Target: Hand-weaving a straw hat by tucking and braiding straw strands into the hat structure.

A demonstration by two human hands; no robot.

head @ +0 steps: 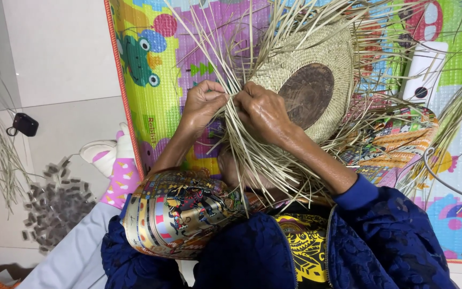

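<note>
1. We pinch loose straw strands (pixel 252 155) with our left hand (pixel 203 101), just left of the woven hat (pixel 316 80).
2. Our right hand (pixel 263 112) clamps neighbouring strands, keeping the weave taut.
3. The hat rests on the play mat (pixel 151 118).

The woven hat (pixel 316 80) lies on the mat (pixel 151 32), just right of the fingers (pixel 241 99); loose straw strands (pixel 252 155) hang below them.

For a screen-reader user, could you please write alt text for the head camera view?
Left hand and right hand pinch loose straw strands of a half-woven hat on a colourful play mat.
</note>
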